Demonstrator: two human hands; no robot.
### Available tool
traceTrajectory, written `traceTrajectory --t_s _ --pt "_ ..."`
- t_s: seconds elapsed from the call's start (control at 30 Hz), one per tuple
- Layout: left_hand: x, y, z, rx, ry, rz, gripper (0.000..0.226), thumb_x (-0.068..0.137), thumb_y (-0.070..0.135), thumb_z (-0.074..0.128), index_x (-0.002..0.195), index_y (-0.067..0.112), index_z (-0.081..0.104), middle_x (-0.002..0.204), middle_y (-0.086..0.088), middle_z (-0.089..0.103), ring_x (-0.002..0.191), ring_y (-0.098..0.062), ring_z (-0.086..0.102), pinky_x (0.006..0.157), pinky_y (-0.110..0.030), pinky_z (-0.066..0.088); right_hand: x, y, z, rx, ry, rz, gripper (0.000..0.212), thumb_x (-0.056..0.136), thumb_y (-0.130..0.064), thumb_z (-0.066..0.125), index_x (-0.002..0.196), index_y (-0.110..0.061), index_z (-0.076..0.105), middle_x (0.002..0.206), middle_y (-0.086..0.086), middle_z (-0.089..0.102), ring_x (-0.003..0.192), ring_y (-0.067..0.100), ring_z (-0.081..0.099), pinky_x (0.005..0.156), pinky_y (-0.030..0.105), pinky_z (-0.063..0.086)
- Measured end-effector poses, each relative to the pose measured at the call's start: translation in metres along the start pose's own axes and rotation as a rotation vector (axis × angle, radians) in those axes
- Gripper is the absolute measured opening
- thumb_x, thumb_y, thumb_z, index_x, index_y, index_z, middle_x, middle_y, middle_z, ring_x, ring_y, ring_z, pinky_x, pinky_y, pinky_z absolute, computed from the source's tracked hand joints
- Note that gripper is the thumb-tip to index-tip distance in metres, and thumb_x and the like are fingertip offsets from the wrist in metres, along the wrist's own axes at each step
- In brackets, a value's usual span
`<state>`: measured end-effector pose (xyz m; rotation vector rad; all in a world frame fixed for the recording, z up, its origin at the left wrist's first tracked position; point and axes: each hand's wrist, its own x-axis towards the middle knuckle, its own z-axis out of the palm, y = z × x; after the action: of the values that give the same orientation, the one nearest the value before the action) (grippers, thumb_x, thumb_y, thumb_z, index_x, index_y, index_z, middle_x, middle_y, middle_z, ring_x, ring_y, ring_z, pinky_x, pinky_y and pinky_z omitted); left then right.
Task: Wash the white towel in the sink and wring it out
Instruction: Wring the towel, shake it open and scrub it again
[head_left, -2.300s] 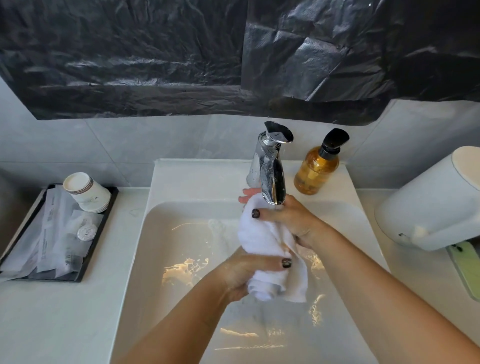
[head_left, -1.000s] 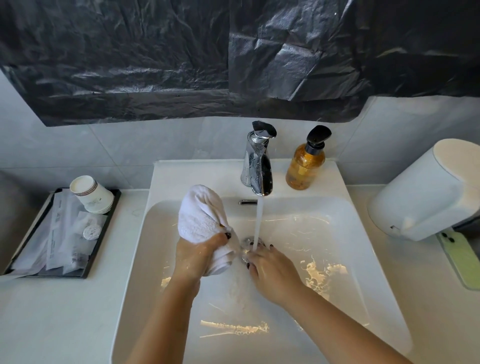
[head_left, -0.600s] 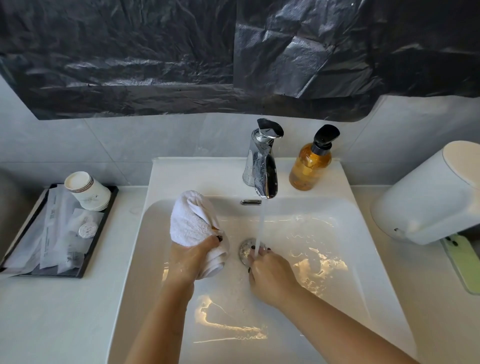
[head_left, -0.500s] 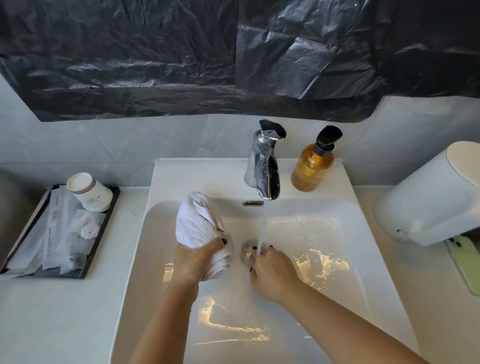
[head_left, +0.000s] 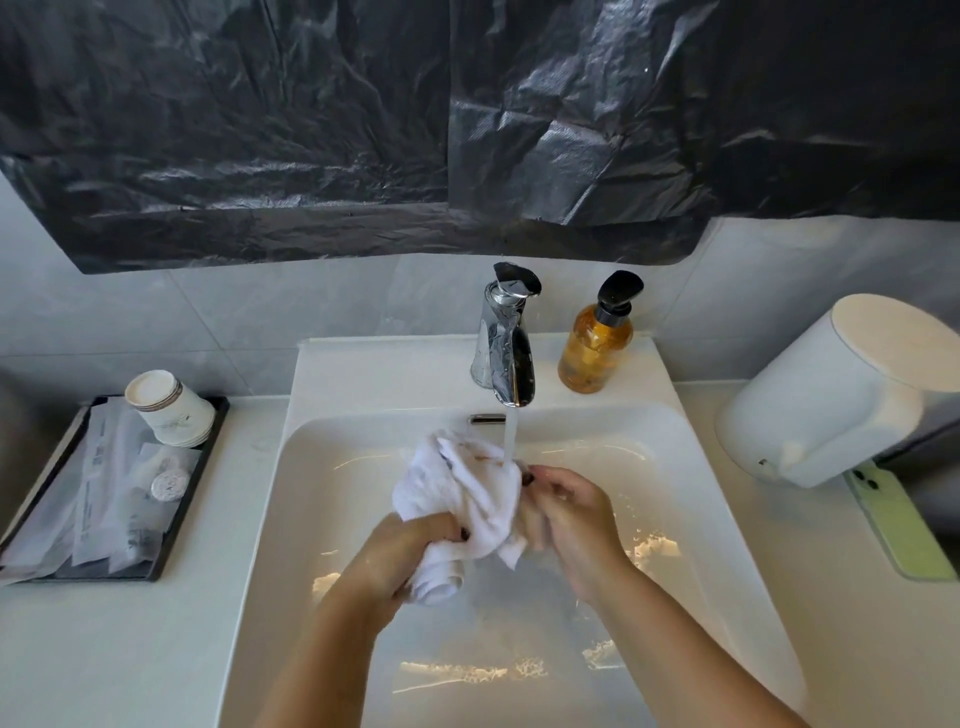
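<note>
Over the sink (head_left: 291, 499), towel (head_left: 462, 488) hides right hand (head_left: 574, 519) fingertips.

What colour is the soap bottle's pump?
Black, atop the amber plastic soap bottle; head view.

No legible text, brand, number or sign anywhere in view. Paper cup (head_left: 169, 408) on the black tray (head_left: 205, 465): faint grey mark on its side, too small to read. Clear sachets (head_left: 104, 499) on the same tray: dark printed lines along them, blurred, unreadable. Small round white item (head_left: 169, 484) among them: embossed or printed pattern, not resolvable. Amber pump bottle (head_left: 596, 347) beside the tap: no label readable. White dispenser (head_left: 831, 395) at right: plain surface, nothing printed that can be made out.
</note>
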<state>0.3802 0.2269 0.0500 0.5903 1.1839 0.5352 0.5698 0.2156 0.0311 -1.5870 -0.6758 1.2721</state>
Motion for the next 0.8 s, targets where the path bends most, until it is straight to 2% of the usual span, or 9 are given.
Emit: traceTrajectory --t_s 0.1,0.2,0.27,0.33,0.43,0.53,0.6,0.7,0.8 --pt "-0.002 -0.005 -0.018 0.573 0.293 -0.043 0.019 0.071 0.020 0.076 0.072 0.006 0.063 0.060 -0.006 0.058 0.051 -0.020 0.055 0.047 -0.022 0.040 0.005 -0.017 -0.004 -0.171 0.150 -0.132 0.015 0.086 -0.007 0.064 0.079 -0.017 0.073 0.076 -0.003 0.073 0.074 0.014 0.067 0.070 0.025 0.051" --pt "-0.001 -0.019 -0.019 1.115 0.528 0.042 0.057 0.071 0.034 0.076 0.120 0.014 0.057 0.114 -0.003 0.060 0.106 -0.024 0.059 0.082 -0.027 0.046 0.001 -0.038 0.007 -0.244 0.028 -0.196 0.014 0.086 -0.005 0.065 0.081 -0.016 0.072 0.075 -0.009 0.071 0.068 0.003 0.063 0.064 0.015 0.047" --pt "-0.004 -0.022 -0.006 0.985 0.499 0.365 0.074 0.077 0.027 0.076 0.142 0.020 0.042 0.141 0.001 0.044 0.130 -0.019 0.044 0.102 -0.025 0.037 -0.005 -0.045 0.016 -0.200 -0.078 -0.172 0.013 0.087 -0.006 0.066 0.082 -0.016 0.073 0.074 -0.006 0.071 0.068 0.006 0.062 0.066 0.017 0.047" --pt "-0.006 -0.014 0.011 0.751 0.314 0.618 0.056 0.083 0.022 0.074 0.133 0.032 0.049 0.128 0.016 0.050 0.117 0.006 0.048 0.092 -0.009 0.036 -0.011 -0.057 0.021 -0.065 -0.181 -0.097 0.013 0.089 -0.004 0.065 0.084 -0.013 0.073 0.076 0.003 0.072 0.072 0.015 0.066 0.071 0.025 0.052" --pt "-0.001 0.005 0.027 0.647 0.151 0.637 0.008 0.090 0.037 0.065 0.091 0.031 0.059 0.077 0.018 0.052 0.067 0.002 0.049 0.063 -0.013 0.039 -0.011 -0.071 0.021 0.199 -0.215 0.034 0.009 0.087 0.001 0.064 0.082 -0.005 0.070 0.074 0.016 0.069 0.065 0.024 0.067 0.064 0.029 0.055" --pt "0.018 0.021 0.024 0.738 0.141 0.601 0.046 0.091 0.049 0.059 0.062 0.020 0.038 0.056 0.014 0.035 0.055 -0.008 0.030 0.054 -0.026 0.026 0.001 -0.069 0.014 0.527 -0.167 0.149 0.018 0.076 -0.002 0.072 0.094 -0.001 0.067 0.092 0.023 0.066 0.078 0.031 0.065 0.076 0.037 0.056" --pt "0.027 0.030 0.030 0.710 0.102 0.599 0.050 0.086 0.056 0.050 0.061 0.015 0.036 0.058 0.012 0.032 0.056 -0.009 0.028 0.057 -0.030 0.024 0.007 -0.057 0.011 0.624 -0.138 0.145 0.031 0.075 -0.005 0.075 0.104 -0.007 0.063 0.105 0.021 0.064 0.090 0.031 0.064 0.081 0.039 0.055" --pt "0.029 0.038 0.049 0.524 0.051 0.595 0.055 0.091 0.049 0.053 0.068 -0.001 0.053 0.061 -0.002 0.046 0.059 -0.014 0.041 0.060 -0.031 0.033 0.000 -0.039 0.014 0.369 -0.058 0.094 0.024 0.088 -0.018 0.069 0.109 -0.018 0.061 0.103 0.011 0.070 0.090 0.022 0.069 0.068 0.031 0.053" --pt "0.033 0.037 0.063 0.274 0.039 0.550 0.040 0.099 0.033 0.057 0.082 -0.002 0.067 0.076 -0.015 0.071 0.069 -0.021 0.064 0.067 -0.033 0.049 -0.002 -0.029 0.022 0.156 -0.043 0.067 0.032 0.088 -0.043 0.064 0.102 -0.014 0.068 0.098 0.010 0.074 0.092 0.022 0.071 0.078 0.038 0.058"
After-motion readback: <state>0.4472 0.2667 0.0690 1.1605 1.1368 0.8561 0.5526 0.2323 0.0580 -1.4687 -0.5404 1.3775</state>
